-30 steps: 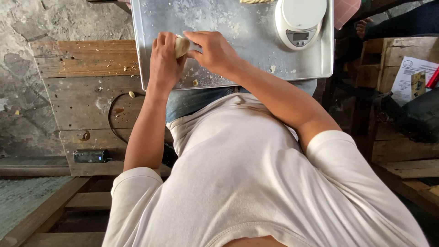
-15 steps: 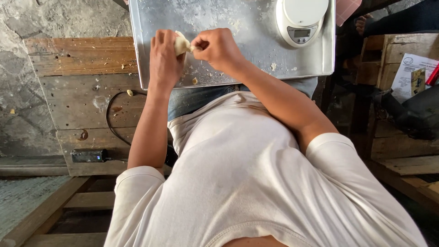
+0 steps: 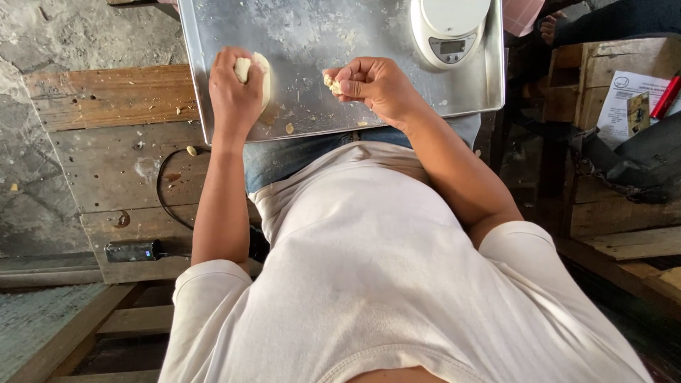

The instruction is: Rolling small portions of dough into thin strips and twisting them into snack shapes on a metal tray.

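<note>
A rough concrete floor and worn wooden planks (image 3: pixel 106 96) lie under a flour-dusted metal tray (image 3: pixel 319 42) resting across the person's lap. The left hand (image 3: pixel 234 92) sits near the tray's near left corner, fingers curled around a pale lump of dough (image 3: pixel 261 74) that it grips against the palm, the lump showing between thumb and fingers just above the tray's surface. The right hand (image 3: pixel 376 85) hovers over the middle of the tray's near edge, fingers bunched, thumb and forefinger pinching a small bit of dough (image 3: pixel 330 84). The two hands are apart, the small bit lying between them but closer to the right. To do this portioning well, I judge the pinch should be clean and modest, the left grip firm but not squashing, and both kept over the tray so crumbs fall on it. Loose crumbs (image 3: pixel 289 128) dot the near edge. A white digital kitchen scale (image 3: pixel 448 28) stands at the far right corner, well clear of both hands. A black cable (image 3: pixel 164 191) loops on the planks to the left, and wooden crates (image 3: pixel 603 142) stand to the right.
</note>
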